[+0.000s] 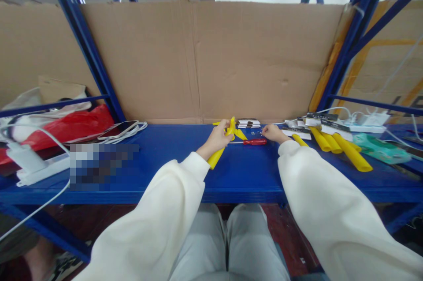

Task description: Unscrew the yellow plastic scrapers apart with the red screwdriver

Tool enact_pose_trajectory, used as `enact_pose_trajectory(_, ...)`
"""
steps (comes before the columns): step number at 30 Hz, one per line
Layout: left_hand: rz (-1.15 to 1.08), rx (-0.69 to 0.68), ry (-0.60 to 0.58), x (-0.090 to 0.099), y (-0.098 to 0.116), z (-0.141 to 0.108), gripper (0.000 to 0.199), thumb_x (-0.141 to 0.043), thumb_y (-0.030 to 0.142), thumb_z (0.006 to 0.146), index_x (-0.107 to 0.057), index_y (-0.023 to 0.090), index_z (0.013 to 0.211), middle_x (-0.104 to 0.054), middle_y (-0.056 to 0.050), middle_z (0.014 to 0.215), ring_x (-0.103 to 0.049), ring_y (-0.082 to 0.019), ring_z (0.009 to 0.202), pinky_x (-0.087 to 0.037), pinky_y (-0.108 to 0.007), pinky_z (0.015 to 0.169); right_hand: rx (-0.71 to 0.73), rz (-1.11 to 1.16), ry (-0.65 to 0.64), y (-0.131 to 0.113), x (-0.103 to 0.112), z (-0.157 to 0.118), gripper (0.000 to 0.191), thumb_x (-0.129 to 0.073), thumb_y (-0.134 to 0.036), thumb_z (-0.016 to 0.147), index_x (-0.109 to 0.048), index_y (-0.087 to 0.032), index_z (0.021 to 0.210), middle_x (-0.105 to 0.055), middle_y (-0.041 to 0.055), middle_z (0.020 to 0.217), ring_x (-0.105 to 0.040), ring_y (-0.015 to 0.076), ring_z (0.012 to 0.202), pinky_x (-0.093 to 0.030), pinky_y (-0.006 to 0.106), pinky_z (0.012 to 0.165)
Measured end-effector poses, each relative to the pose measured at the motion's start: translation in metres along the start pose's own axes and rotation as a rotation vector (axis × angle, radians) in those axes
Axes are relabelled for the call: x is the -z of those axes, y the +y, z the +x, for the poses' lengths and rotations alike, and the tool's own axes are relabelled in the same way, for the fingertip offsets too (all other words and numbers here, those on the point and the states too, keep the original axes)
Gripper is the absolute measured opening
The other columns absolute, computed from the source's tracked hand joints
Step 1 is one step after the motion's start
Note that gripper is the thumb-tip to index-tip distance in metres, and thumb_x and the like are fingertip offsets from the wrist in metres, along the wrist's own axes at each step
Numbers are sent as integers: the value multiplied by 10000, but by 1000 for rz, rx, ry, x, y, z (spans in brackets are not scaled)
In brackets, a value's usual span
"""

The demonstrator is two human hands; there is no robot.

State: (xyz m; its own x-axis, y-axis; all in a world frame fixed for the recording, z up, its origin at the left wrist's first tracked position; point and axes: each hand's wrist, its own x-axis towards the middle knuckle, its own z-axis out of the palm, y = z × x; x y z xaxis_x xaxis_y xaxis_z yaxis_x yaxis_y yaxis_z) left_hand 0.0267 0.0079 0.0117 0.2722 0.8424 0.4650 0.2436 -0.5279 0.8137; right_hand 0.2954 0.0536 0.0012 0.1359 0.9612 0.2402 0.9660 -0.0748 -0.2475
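Note:
My left hand [218, 139] is closed around a yellow plastic tube [216, 158] with a knobbed upper end. More flat yellow pieces [240, 133] show beside its fingers; I cannot tell whether they are joined to the tube. A screwdriver [254, 142] with a red handle lies just right of this hand, its shaft pointing left. My right hand [273, 133] is at the table top with its fingertips pinched together, beside several tiny metallic bits [254, 133], too small to name. Whatever is between those fingertips is hidden.
White-and-black small boxes [249, 123] sit by the cardboard wall [251, 65]. On the right are yellow tubes [352, 153], more boxes [297, 133], a green package [380, 147] and a power strip [366, 129]. A phone [119, 130], cables and a red bag [82, 123] lie left.

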Motion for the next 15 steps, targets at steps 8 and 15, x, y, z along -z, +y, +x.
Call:
enact_pose_trajectory(8,-274,282,9,-53,24,35,292,-611,-12,804,-458,191,948,-692,-17,933,-653,-95,588,-536,-218,540,-43,-61,36,-11,-1,-6,269,-536,-158,890,-774,-197,1011,-715,161,1231,-597,345,1259,-485,537,1015)
enact_pose_trajectory(15,-392,568,9,-83,28,53,144,-573,47,865,-593,166,944,-695,-12,722,-734,-162,755,-573,-257,702,-107,-22,71,-11,7,-16,314,-482,-183,930,-750,-187,1094,-704,167,1268,-614,325,1245,-483,480,1001)
